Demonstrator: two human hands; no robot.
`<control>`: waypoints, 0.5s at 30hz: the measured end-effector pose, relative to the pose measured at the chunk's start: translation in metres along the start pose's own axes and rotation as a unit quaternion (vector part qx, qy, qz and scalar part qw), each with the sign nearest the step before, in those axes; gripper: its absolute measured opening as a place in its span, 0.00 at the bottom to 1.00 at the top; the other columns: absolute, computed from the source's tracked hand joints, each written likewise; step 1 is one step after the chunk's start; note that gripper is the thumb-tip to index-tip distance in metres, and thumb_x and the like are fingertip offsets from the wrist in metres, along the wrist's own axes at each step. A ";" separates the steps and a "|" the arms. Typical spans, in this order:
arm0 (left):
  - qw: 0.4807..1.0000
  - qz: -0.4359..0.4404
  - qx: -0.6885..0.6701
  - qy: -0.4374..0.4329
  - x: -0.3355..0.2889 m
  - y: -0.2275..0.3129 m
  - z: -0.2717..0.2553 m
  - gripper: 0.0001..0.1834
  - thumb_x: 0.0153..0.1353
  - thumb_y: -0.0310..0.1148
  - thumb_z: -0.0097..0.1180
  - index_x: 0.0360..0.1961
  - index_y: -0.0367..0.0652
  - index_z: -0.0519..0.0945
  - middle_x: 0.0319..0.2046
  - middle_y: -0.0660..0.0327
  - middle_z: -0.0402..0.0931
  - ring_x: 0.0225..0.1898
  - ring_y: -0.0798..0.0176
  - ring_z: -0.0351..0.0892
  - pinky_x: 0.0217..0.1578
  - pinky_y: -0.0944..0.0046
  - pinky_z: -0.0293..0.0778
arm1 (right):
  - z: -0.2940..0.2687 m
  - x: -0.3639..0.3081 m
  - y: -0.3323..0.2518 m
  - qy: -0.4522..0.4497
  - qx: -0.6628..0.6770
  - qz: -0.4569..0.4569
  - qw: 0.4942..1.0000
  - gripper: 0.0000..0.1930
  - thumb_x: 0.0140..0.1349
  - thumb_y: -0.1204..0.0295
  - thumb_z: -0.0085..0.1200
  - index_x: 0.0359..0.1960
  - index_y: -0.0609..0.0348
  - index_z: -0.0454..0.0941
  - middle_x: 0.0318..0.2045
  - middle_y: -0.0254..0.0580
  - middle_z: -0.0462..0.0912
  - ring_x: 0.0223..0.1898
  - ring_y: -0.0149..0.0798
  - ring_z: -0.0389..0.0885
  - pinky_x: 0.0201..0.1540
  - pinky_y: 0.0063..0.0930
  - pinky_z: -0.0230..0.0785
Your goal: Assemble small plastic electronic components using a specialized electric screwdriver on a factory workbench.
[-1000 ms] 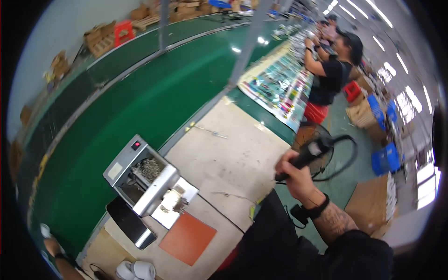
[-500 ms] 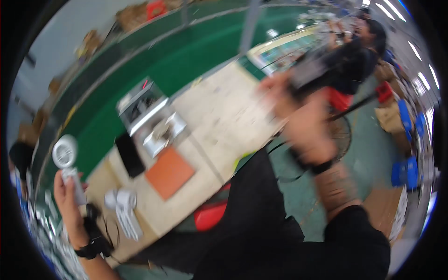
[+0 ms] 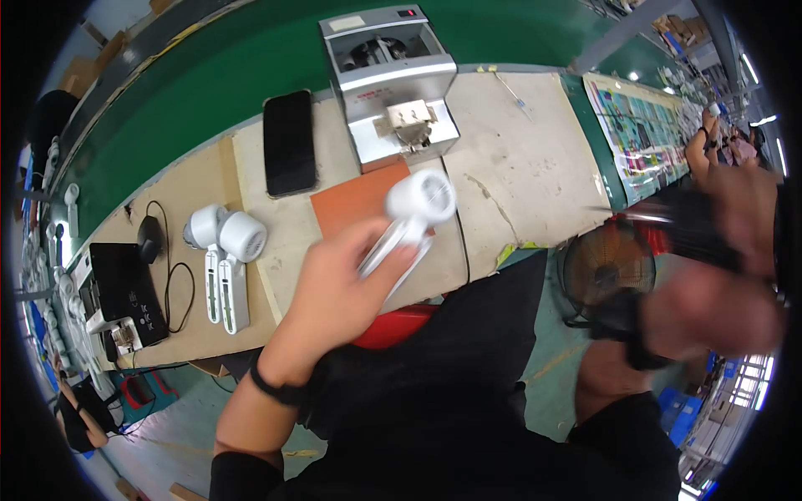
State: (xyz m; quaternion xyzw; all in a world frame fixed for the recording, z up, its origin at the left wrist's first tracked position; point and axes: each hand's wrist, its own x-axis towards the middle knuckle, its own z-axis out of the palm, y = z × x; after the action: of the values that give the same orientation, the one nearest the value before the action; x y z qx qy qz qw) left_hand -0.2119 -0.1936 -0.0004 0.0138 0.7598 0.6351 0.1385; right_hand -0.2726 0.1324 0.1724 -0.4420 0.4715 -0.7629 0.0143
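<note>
My left hand (image 3: 338, 280) is closed round the handle of a white handheld fan (image 3: 422, 199), its round head tilted up above an orange square pad (image 3: 351, 199). At the right, my right hand (image 3: 710, 309) is smeared by motion, so its fingers and anything in them cannot be made out. Just above it is a blurred dark object (image 3: 702, 230) with a thin shiny tip. Two more white handheld fans (image 3: 225, 259) lie side by side on the bench at the left. Behind the pad stands a silver machine (image 3: 388, 83) with a metal fixture on its front.
A black phone (image 3: 290, 144) lies left of the machine. Farther left are a black box (image 3: 125, 292), a computer mouse (image 3: 149, 239) and its cable. A floor fan (image 3: 606, 271) stands right of the bench. Beyond the bench runs a green conveyor (image 3: 225, 75); people sit at the far right.
My left hand has brought the handheld fan from the far left to over the orange pad. My right hand has moved farther right and down in the picture, and the view has turned.
</note>
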 end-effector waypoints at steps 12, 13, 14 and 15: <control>0.918 0.260 0.279 0.108 0.053 -0.010 0.005 0.18 0.56 0.38 0.75 0.42 0.36 0.89 0.32 0.52 0.83 0.40 0.48 0.80 0.42 0.51 0.76 | 0.091 0.016 0.154 0.326 -0.014 0.022 0.945 0.16 0.69 0.72 0.57 0.53 0.64 0.68 0.20 0.35 0.73 0.20 0.29 0.71 0.27 0.27 0.67; 0.916 0.253 0.291 0.110 0.053 -0.008 0.004 0.17 0.56 0.37 0.75 0.42 0.36 0.89 0.33 0.52 0.83 0.39 0.48 0.80 0.42 0.51 0.76 | 0.090 0.016 0.155 0.325 -0.013 0.020 0.945 0.16 0.69 0.72 0.57 0.53 0.64 0.68 0.20 0.35 0.73 0.20 0.29 0.71 0.27 0.27 0.67; 0.913 0.252 0.302 0.110 0.053 -0.002 0.005 0.17 0.56 0.37 0.75 0.42 0.37 0.89 0.33 0.53 0.84 0.39 0.48 0.80 0.42 0.51 0.76 | 0.088 0.014 0.153 0.309 -0.041 0.046 0.949 0.15 0.71 0.71 0.55 0.53 0.62 0.67 0.21 0.35 0.73 0.21 0.30 0.72 0.28 0.28 0.69; 0.911 0.259 0.301 0.109 0.053 0.002 0.006 0.17 0.56 0.37 0.75 0.42 0.37 0.89 0.33 0.53 0.84 0.39 0.48 0.80 0.42 0.51 0.76 | 0.085 0.011 0.150 0.293 -0.070 0.070 0.951 0.14 0.72 0.69 0.52 0.54 0.61 0.67 0.22 0.36 0.74 0.22 0.31 0.73 0.29 0.30 0.70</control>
State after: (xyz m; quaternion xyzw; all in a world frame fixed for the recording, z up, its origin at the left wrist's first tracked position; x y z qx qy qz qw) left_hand -0.2615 -0.1768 -0.0094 0.1820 0.8951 0.3873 -0.1251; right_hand -0.2796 -0.0156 0.0836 -0.1652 0.5371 -0.8209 -0.1018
